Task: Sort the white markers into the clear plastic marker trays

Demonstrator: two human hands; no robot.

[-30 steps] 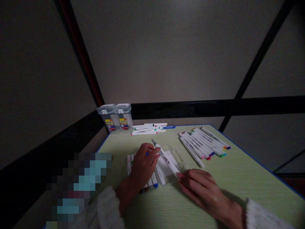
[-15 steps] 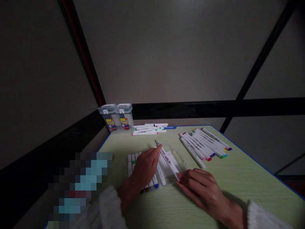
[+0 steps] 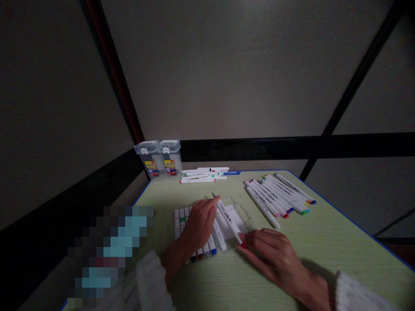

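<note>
A white marker (image 3: 231,220) with a grey pointed tip and a red end slants above a clear plastic case (image 3: 241,214). My right hand (image 3: 275,255) pinches it near its red end. My left hand (image 3: 200,222) is closed at the other end, its fingertips on the marker close to the grey tip. Under the left hand, several white markers (image 3: 211,246) with coloured ends lie side by side in the case, partly hidden by that hand. A white patch shows in the case's right part, beside the row.
To the right lies a group of loose markers (image 3: 275,194) with coloured ends. More markers (image 3: 197,181) lie in a pile at the back, near a blue object (image 3: 231,173). Two clear lidded containers (image 3: 157,160) stand at the back left. A wall (image 3: 246,86) rises behind the table (image 3: 327,233).
The held marker has shifted slightly toward me, and its grey tip sticks out less beyond my left fingertips. My left hand has moved a little; the right has barely moved.
</note>
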